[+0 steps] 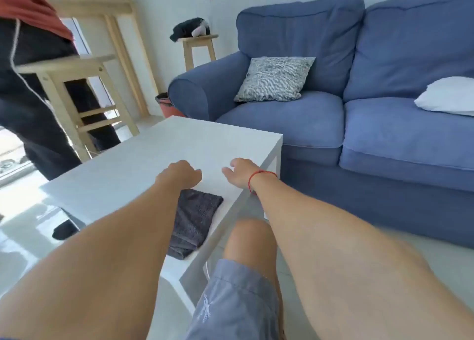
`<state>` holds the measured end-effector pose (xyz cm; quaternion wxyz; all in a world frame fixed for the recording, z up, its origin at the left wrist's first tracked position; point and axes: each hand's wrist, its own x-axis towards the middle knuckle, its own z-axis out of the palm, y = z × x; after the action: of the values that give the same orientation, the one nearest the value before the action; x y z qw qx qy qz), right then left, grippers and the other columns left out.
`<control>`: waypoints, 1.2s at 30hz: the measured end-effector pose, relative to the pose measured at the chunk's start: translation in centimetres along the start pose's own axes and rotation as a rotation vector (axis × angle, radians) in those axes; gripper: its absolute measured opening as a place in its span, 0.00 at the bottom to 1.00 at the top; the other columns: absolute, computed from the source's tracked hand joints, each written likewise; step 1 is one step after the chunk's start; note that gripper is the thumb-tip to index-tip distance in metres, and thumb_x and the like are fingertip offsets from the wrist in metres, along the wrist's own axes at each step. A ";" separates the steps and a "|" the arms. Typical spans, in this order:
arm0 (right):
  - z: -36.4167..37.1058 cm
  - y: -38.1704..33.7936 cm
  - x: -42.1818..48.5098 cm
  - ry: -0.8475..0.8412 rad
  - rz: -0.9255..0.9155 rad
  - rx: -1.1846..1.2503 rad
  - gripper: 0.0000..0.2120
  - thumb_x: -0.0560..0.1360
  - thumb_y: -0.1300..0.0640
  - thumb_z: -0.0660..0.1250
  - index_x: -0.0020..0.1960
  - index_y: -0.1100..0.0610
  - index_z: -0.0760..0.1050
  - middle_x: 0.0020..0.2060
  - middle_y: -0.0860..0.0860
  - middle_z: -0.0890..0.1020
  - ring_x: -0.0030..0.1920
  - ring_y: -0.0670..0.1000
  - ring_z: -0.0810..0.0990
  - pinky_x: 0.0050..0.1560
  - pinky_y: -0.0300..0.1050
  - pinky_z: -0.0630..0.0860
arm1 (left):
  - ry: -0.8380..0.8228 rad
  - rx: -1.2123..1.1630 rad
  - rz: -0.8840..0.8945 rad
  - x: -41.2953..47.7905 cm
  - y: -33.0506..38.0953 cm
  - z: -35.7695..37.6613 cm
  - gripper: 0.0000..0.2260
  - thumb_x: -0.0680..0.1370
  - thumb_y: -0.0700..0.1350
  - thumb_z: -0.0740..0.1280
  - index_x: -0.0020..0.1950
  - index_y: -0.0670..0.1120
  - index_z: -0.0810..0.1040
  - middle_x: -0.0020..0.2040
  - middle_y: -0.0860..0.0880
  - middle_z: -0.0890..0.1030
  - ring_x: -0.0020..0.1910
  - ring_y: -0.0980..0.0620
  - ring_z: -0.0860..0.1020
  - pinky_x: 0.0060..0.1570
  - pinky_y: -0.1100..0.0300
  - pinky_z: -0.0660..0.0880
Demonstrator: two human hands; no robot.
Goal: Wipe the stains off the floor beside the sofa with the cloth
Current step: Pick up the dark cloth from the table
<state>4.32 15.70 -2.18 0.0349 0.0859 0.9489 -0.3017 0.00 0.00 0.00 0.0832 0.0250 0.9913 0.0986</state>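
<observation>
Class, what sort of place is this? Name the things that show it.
Most likely a home living room: a blue sofa with cushions, a low white table before it, and wooden stools.

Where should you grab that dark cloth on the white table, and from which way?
Probably at the far corner of the dark cloth, reaching down from above. It lies flat and folded on the white table, its near end hanging slightly over the edge, so a top pinch should lift it cleanly. The left hand is closest; the right hand hovers beside it.
</observation>
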 end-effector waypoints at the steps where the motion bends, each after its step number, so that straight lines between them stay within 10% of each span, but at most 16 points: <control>1: 0.8 -0.7 0.0 -0.034 -0.017 -0.041 0.22 0.79 0.43 0.56 0.63 0.58 0.72 0.59 0.58 0.76 0.58 0.59 0.75 0.59 0.48 0.72 | -0.035 0.030 -0.024 -0.2 -1.2 0.3 0.26 0.80 0.56 0.57 0.73 0.40 0.65 0.71 0.42 0.69 0.69 0.40 0.69 0.65 0.50 0.66; 6: 3.0 -3.3 0.1 -0.253 -0.026 -0.204 0.27 0.64 0.33 0.72 0.34 0.56 0.67 0.33 0.50 0.71 0.37 0.54 0.71 0.34 0.45 0.67 | -0.131 0.137 -0.105 -0.3 -4.9 1.3 0.29 0.76 0.60 0.62 0.69 0.41 0.70 0.67 0.42 0.74 0.64 0.40 0.73 0.60 0.52 0.70; 11: 2.4 -3.5 0.5 -0.293 -0.044 -0.312 0.28 0.66 0.37 0.72 0.55 0.57 0.78 0.53 0.52 0.80 0.51 0.55 0.79 0.57 0.49 0.76 | -0.212 0.080 -0.131 -0.5 -5.1 0.6 0.25 0.78 0.55 0.61 0.69 0.41 0.69 0.66 0.41 0.74 0.61 0.40 0.75 0.60 0.50 0.74; 17: 2.7 -2.9 -0.4 -0.188 -0.028 0.127 0.14 0.78 0.51 0.62 0.37 0.56 0.72 0.43 0.59 0.81 0.43 0.61 0.84 0.48 0.55 0.82 | 0.026 -0.093 -0.087 -1.9 -3.2 1.8 0.24 0.82 0.52 0.52 0.72 0.36 0.61 0.69 0.37 0.70 0.67 0.37 0.71 0.63 0.47 0.68; 29: -6.1 3.2 -4.1 0.547 0.320 0.830 0.22 0.72 0.52 0.71 0.61 0.62 0.74 0.56 0.54 0.80 0.58 0.55 0.77 0.57 0.43 0.72 | 0.327 -0.577 0.224 -4.4 10.8 -0.2 0.16 0.83 0.49 0.53 0.65 0.40 0.64 0.63 0.37 0.75 0.62 0.35 0.74 0.59 0.45 0.70; 36: -9.4 9.6 -7.4 0.823 0.410 0.630 0.16 0.82 0.53 0.53 0.66 0.60 0.65 0.62 0.62 0.75 0.62 0.63 0.74 0.58 0.52 0.70 | 0.212 -0.702 0.423 -7.4 19.7 2.8 0.15 0.84 0.48 0.51 0.63 0.37 0.64 0.60 0.35 0.75 0.59 0.35 0.74 0.53 0.48 0.69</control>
<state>13.26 27.76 0.95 -0.3081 0.3858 0.7119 -0.4994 8.43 19.38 2.38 -0.0379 0.1875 0.8736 0.4474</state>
